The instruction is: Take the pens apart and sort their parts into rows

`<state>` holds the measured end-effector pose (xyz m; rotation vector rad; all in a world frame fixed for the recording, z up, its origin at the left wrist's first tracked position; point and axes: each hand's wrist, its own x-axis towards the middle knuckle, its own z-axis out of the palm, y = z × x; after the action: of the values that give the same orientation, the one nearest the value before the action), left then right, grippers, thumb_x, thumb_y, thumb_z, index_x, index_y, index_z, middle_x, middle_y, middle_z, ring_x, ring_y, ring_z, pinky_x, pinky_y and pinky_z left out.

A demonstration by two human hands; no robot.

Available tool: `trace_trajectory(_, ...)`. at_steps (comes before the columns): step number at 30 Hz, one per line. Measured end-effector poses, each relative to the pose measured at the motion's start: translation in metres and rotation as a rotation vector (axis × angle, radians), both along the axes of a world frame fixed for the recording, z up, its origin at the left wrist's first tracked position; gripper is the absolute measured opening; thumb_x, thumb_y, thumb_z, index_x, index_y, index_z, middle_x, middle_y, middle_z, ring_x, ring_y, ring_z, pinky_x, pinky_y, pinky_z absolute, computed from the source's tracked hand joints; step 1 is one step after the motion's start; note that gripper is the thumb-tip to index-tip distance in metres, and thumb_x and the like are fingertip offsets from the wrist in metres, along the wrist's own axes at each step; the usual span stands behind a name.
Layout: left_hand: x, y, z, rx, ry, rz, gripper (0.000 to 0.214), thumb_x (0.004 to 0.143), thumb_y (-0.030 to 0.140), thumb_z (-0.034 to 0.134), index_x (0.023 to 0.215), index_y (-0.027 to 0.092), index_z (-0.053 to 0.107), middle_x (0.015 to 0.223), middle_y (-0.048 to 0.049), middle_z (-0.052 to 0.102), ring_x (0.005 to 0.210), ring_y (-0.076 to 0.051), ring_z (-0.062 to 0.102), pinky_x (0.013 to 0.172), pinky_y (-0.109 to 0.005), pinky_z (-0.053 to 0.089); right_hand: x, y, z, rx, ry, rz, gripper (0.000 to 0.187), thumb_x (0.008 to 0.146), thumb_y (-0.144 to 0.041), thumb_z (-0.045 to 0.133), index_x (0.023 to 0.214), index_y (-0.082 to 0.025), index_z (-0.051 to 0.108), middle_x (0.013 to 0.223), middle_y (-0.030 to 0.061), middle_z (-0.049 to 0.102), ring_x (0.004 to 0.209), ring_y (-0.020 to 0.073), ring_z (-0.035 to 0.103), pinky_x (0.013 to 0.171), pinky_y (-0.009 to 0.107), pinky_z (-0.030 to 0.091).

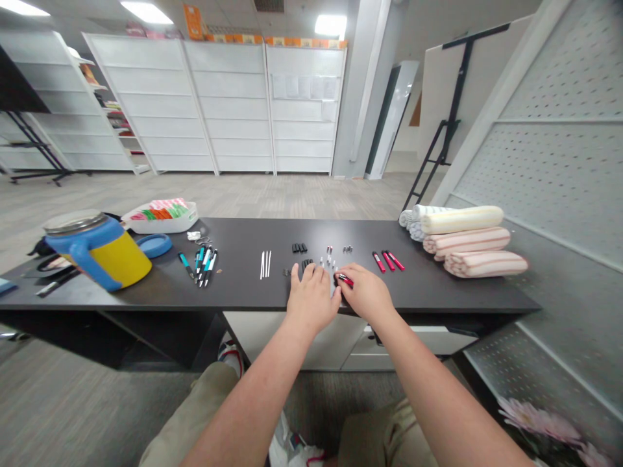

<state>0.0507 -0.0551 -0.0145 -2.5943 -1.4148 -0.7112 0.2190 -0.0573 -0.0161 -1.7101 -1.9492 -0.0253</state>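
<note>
My right hand (pixel 365 292) is closed around a red pen barrel (pixel 346 280) with a dark end, low over the table's front part. Beside it, my left hand (pixel 311 297) lies palm down with fingers stretched out, its fingertips at small black pen parts (pixel 306 264); its thumb is close to my right fingers. Just beyond both hands are small silver and clear pen parts (pixel 329 261). More black pieces (pixel 299 248) lie farther back. Thin white refills (pixel 265 264) lie to the left, and red pen barrels (pixel 388 261) to the right.
On the dark table (pixel 243 233), several teal, white and black pens (pixel 205 264) lie left. A blue-and-yellow jug (pixel 111 253), its blue lid (pixel 154 245) and a white tray (pixel 165 224) stand farther left. Rolled towels (pixel 467 240) are stacked at the right end, near a perforated panel (pixel 559 162).
</note>
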Motion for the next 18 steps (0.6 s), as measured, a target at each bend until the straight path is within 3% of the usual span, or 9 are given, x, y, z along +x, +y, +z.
trace_trajectory(9, 0.000, 0.007, -0.003, -0.006, 0.013, 0.045, 0.050, 0.099, 0.047, 0.046, 0.140, 0.021, 0.059, 0.159, -0.0156, 0.044, 0.150, -0.036, 0.029, 0.125, -0.068, 0.007, 0.000, 0.000, 0.001, -0.016, -0.023, -0.007, 0.023, 0.097, -0.026, 0.058, 0.108, -0.028, 0.078, 0.121, 0.0029, 0.073, 0.098, 0.0189, 0.071, 0.082, 0.028, 0.053)
trace_trajectory(18, -0.003, 0.013, -0.001, -0.046, -0.011, 0.021, 0.053, 0.099, 0.048, 0.045, 0.139, 0.016, 0.058, 0.143, -0.0188, 0.057, 0.144, -0.037, 0.036, 0.123, -0.070, 0.013, 0.000, 0.003, 0.000, -0.034, -0.045, -0.006, 0.026, 0.099, -0.028, 0.056, 0.114, -0.028, 0.077, 0.127, 0.0024, 0.072, 0.100, 0.0196, 0.071, 0.083, 0.029, 0.053)
